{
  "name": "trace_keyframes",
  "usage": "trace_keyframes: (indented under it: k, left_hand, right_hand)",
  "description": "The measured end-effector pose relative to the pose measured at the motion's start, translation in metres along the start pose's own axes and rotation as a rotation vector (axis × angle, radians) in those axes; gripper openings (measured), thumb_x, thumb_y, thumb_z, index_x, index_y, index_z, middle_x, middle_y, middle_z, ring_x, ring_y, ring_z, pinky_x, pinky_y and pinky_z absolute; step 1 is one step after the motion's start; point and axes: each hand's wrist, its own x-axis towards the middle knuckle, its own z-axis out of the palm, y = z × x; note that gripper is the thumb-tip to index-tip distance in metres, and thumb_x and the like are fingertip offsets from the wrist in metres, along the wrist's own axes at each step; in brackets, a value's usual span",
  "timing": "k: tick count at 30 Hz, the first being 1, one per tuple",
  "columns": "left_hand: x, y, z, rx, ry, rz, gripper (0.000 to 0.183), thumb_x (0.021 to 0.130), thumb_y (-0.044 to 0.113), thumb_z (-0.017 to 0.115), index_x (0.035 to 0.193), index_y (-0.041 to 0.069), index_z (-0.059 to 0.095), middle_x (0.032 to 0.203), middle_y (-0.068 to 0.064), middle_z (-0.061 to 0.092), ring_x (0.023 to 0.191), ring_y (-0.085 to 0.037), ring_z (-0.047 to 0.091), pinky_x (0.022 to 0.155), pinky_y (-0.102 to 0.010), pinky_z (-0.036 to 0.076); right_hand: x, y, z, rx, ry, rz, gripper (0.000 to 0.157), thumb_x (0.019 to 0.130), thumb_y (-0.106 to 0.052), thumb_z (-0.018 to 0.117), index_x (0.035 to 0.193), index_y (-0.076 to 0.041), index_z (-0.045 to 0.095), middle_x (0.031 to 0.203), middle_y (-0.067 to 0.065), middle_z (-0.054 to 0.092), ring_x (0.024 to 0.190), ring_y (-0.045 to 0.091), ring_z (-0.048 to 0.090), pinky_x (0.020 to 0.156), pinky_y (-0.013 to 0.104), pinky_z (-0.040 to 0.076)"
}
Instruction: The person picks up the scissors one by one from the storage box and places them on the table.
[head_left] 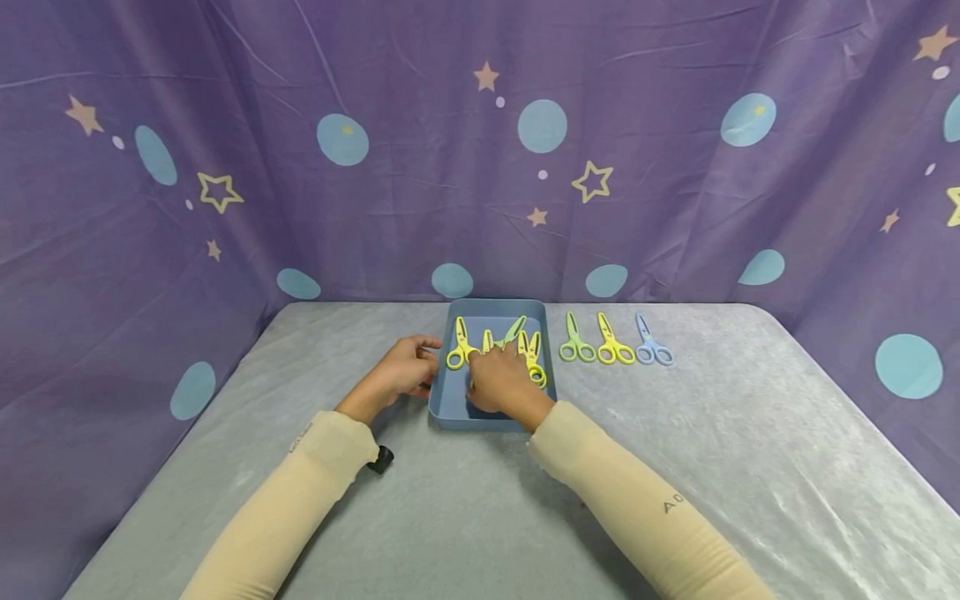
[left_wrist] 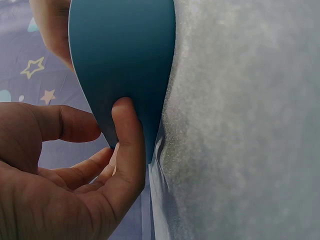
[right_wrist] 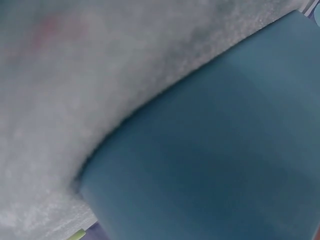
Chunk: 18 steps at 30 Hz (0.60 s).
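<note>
All three views share the blue tray
The head view looks forward and down across the table, from farther; the left wrist view, turned sideways, and the right wrist view, tilted, face the tray's outer wall very near.

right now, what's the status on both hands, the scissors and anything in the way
Left hand at left side of blue tray. Right hand inside it, grip hidden. Scissors in there, partly covered by right hand. Three more pairs outside, uncovered.
</note>
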Motion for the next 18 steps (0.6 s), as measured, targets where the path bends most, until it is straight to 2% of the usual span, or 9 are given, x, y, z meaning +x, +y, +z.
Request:
trace_keyframes:
  k: [6, 12, 18]
  left_hand:
    - [-0.0009, 0.0013, -0.0005, 0.003, -0.007, 0.0, 0.051, 0.094, 0.0, 0.047, 0.145, 0.004, 0.045, 0.12, -0.022, 0.057, 0.086, -0.03, 0.062, 0.065, -0.044, 0.058]
    - [-0.0012, 0.0006, -0.0008, -0.01, -0.014, 0.002, 0.051, 0.094, -0.001, 0.048, 0.145, 0.005, 0.045, 0.122, -0.023, 0.055, 0.086, -0.03, 0.061, 0.065, -0.044, 0.058]
    - [-0.0001, -0.001, -0.001, -0.008, -0.017, 0.004, 0.051, 0.095, -0.001, 0.047, 0.146, 0.004, 0.044, 0.122, -0.023, 0.054, 0.086, -0.03, 0.061, 0.065, -0.044, 0.058]
  right_hand:
    - [0.0012, 0.0004, 0.0012, -0.039, 0.007, -0.009, 0.051, 0.089, -0.043, 0.071, 0.129, -0.013, 0.063, 0.123, 0.018, 0.062, 0.115, 0.043, 0.049, 0.1, 0.058, 0.039]
    - [0.0008, -0.0003, 0.0, -0.091, 0.013, -0.035, 0.044, 0.088, -0.044, 0.073, 0.117, -0.012, 0.069, 0.116, 0.018, 0.064, 0.108, 0.042, 0.055, 0.09, 0.053, 0.048]
    - [0.0004, -0.0014, 0.0006, -0.053, -0.004, -0.012, 0.04, 0.088, -0.043, 0.074, 0.115, -0.013, 0.07, 0.117, 0.019, 0.063, 0.108, 0.042, 0.054, 0.086, 0.056, 0.05]
